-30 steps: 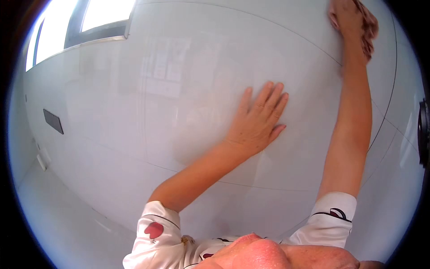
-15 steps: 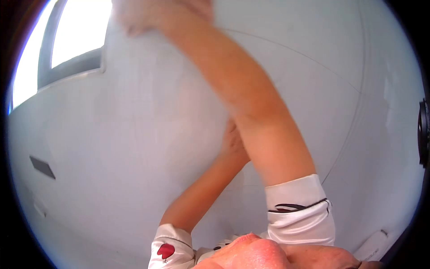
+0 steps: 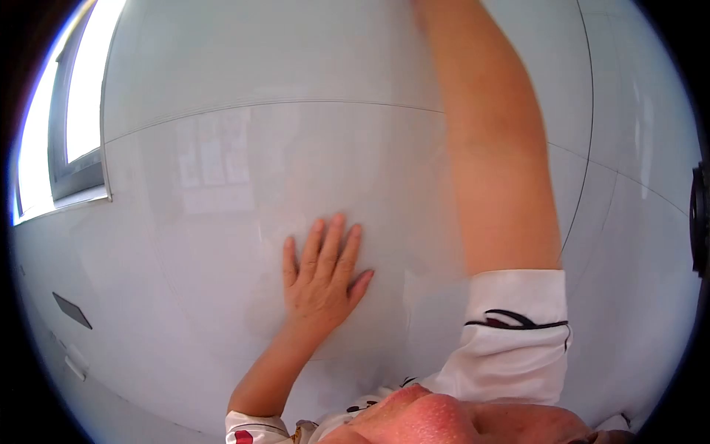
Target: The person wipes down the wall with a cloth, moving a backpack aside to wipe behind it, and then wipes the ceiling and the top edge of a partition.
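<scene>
My left hand [image 3: 322, 274] lies flat against a glossy pale tiled wall [image 3: 222, 259], its fingers spread and nothing in it. The right arm [image 3: 503, 163] stretches up past the top edge of the view, bare below a white sleeve [image 3: 518, 333] with a dark trim. My right hand is out of frame, apart from a blurred bit at the top edge beside the arm, so what it holds or touches is hidden.
A window [image 3: 81, 111] with a grey frame is at the upper left. A dark grey plate [image 3: 72, 310] sits on the wall at the lower left, with a small white fitting [image 3: 75, 368] below it. A black round object [image 3: 698, 220] shows at the right edge.
My left hand has moved left, out from behind the right arm, and now lies spread on the wall. The right arm has swung to the right, its hand leaving the top of the view.
</scene>
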A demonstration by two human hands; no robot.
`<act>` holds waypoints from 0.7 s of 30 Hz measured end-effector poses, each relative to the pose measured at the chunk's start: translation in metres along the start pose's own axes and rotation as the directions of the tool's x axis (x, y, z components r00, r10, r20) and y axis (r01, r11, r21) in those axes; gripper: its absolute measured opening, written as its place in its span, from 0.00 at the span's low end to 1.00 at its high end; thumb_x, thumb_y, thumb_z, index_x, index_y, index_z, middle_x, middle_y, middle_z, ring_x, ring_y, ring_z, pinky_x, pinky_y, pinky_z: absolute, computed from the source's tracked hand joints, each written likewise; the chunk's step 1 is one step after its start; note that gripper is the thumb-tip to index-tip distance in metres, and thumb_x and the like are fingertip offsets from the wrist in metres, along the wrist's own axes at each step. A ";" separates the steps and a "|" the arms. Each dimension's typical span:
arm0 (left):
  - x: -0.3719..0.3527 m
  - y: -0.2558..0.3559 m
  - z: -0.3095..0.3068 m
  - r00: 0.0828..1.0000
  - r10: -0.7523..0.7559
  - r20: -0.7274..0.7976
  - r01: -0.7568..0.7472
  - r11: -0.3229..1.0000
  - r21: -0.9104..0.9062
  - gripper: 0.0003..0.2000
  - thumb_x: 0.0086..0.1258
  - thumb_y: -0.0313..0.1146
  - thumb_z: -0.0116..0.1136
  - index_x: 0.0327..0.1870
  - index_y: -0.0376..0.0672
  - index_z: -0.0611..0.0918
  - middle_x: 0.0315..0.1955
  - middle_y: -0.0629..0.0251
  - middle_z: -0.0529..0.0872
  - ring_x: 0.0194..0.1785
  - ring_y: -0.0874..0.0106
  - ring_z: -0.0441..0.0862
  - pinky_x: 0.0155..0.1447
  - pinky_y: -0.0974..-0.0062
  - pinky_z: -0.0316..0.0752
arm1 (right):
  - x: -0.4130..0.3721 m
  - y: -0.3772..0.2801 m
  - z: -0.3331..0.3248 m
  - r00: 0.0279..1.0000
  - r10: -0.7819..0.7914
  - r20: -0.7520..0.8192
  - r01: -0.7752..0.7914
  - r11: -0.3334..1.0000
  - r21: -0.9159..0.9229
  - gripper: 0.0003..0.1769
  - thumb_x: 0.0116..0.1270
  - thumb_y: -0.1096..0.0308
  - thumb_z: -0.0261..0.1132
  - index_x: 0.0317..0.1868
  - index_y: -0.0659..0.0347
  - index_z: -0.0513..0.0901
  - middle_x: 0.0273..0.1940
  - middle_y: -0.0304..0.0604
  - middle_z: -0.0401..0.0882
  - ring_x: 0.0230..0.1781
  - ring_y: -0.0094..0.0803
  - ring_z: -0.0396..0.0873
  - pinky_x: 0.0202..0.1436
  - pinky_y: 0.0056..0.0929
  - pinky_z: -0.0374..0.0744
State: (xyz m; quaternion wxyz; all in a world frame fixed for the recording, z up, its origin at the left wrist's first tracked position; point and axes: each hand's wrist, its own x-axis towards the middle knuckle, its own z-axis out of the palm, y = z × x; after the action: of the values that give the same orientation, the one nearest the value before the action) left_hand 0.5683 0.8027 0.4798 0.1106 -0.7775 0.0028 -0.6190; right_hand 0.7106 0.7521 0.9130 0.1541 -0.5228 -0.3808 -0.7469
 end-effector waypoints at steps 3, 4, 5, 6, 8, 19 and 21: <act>-0.001 0.001 -0.003 1.000 0.012 0.024 -0.013 0.999 0.032 0.36 0.63 0.47 0.67 0.73 0.46 0.72 0.77 0.55 0.64 0.81 0.55 0.56 0.80 0.43 0.44 | -0.047 0.126 -0.026 0.991 0.131 0.004 -0.129 0.986 -0.105 0.30 0.73 0.50 0.55 0.63 0.65 0.77 0.58 0.49 0.80 0.54 0.41 0.79 0.58 0.41 0.74; -0.002 0.000 -0.001 0.999 0.013 0.029 -0.014 0.999 0.040 0.36 0.63 0.47 0.66 0.73 0.45 0.72 0.77 0.54 0.64 0.81 0.54 0.56 0.80 0.43 0.43 | -0.068 0.167 -0.038 0.984 0.176 0.001 -0.174 0.975 -0.136 0.30 0.73 0.49 0.55 0.63 0.65 0.78 0.58 0.49 0.80 0.54 0.40 0.79 0.58 0.41 0.74; -0.002 -0.001 0.000 0.999 0.011 0.036 -0.013 0.999 0.049 0.36 0.63 0.46 0.66 0.73 0.44 0.72 0.77 0.53 0.64 0.81 0.54 0.56 0.80 0.43 0.43 | -0.087 0.205 -0.050 0.977 0.212 -0.007 -0.211 0.964 -0.160 0.30 0.74 0.49 0.54 0.63 0.65 0.78 0.58 0.49 0.80 0.53 0.40 0.79 0.57 0.40 0.75; -0.011 -0.002 0.006 0.999 0.039 0.016 -0.040 0.997 0.068 0.36 0.63 0.45 0.66 0.73 0.43 0.72 0.76 0.51 0.65 0.81 0.52 0.56 0.80 0.42 0.43 | -0.117 0.240 -0.066 0.966 0.256 -0.015 -0.255 0.950 -0.183 0.30 0.74 0.49 0.54 0.63 0.65 0.78 0.58 0.48 0.81 0.53 0.39 0.79 0.57 0.39 0.75; -0.005 0.008 0.010 0.998 0.059 0.026 -0.060 0.997 0.056 0.36 0.63 0.45 0.66 0.73 0.43 0.72 0.76 0.50 0.65 0.81 0.52 0.56 0.80 0.43 0.43 | -0.162 0.306 -0.094 0.952 0.305 -0.028 -0.304 0.930 -0.206 0.30 0.75 0.48 0.53 0.64 0.64 0.78 0.57 0.48 0.81 0.52 0.38 0.80 0.56 0.38 0.75; 0.011 0.016 0.002 0.992 0.024 -0.122 -0.048 0.979 -0.199 0.30 0.65 0.38 0.67 0.70 0.47 0.76 0.75 0.59 0.68 0.79 0.60 0.61 0.79 0.47 0.47 | -0.283 0.457 -0.193 0.877 0.468 -0.105 -0.475 0.878 -0.055 0.31 0.80 0.45 0.50 0.65 0.63 0.78 0.55 0.44 0.83 0.48 0.32 0.82 0.50 0.30 0.78; 0.015 0.023 0.003 0.984 0.040 -0.174 -0.080 0.969 -0.234 0.27 0.65 0.36 0.66 0.67 0.47 0.77 0.74 0.60 0.69 0.78 0.60 0.63 0.78 0.47 0.51 | -0.277 0.421 -0.185 0.835 0.540 -0.109 -0.548 0.833 -0.077 0.32 0.78 0.43 0.50 0.63 0.63 0.79 0.57 0.47 0.83 0.52 0.38 0.81 0.55 0.35 0.77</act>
State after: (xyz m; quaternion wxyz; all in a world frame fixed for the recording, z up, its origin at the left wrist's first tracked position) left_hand 0.5776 0.7790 0.4892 0.0340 -0.7298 0.1104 -0.6738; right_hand 0.9656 0.2917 0.8055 0.3480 -0.5856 -0.1697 -0.7121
